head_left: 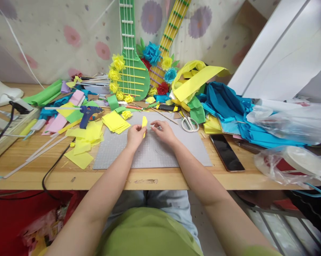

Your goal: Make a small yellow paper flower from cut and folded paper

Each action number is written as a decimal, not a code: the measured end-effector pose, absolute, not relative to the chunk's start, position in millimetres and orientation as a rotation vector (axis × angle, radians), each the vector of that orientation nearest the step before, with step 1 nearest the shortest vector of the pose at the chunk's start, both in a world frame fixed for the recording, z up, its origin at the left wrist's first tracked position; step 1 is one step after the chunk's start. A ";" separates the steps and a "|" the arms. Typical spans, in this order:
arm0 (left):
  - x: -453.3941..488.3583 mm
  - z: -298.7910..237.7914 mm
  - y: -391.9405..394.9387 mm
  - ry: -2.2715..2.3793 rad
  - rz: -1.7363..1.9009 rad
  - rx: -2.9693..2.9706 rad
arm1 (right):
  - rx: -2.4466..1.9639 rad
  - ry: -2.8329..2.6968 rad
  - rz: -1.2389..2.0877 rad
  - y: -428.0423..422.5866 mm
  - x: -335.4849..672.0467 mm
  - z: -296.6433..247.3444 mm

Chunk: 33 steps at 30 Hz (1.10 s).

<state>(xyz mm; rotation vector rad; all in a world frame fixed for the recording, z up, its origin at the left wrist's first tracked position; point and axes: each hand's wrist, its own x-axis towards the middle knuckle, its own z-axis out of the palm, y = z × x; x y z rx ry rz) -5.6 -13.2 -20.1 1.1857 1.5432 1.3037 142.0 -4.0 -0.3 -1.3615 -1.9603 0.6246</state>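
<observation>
Above a grey cutting mat (155, 156), my left hand (135, 136) pinches a small folded piece of yellow paper (144, 122) upright between thumb and fingers. My right hand (163, 131) is just to its right, fingers apart and curved, holding nothing that I can see. A stack of yellow paper squares (115, 122) lies left of my left hand, with a yellow paper flower (127, 114) behind it. White-handled scissors (189, 124) rest on the mat's right side.
A blue glue gun (87, 114) and loose yellow sheets (82, 160) lie at left. Green (135, 78) and yellow (173, 26) paper-flowered model instruments lean at the back. Blue crepe paper (224, 101), a phone (226, 153) and a plastic-wrapped roll (296, 161) are at right.
</observation>
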 end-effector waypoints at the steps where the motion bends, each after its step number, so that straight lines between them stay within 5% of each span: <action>1: -5.1 -20.1 -12.7 1.555 1.287 1.197 | -1.372 -1.970 0.623 -3.6 141.7 -1.2; 11: -8.6 -14.3 -7.5 1.480 1.278 1.191 | -1.399 -2.009 0.531 2.0 145.6 3.4; 20: -12.6 -14.4 -5.1 1.468 1.335 1.240 | -2.356 -1.756 -0.005 20.4 229.7 27.1; 33: -11.0 6.3 -13.5 1.417 1.312 0.972 | -2.497 -1.873 0.152 28.8 250.3 42.8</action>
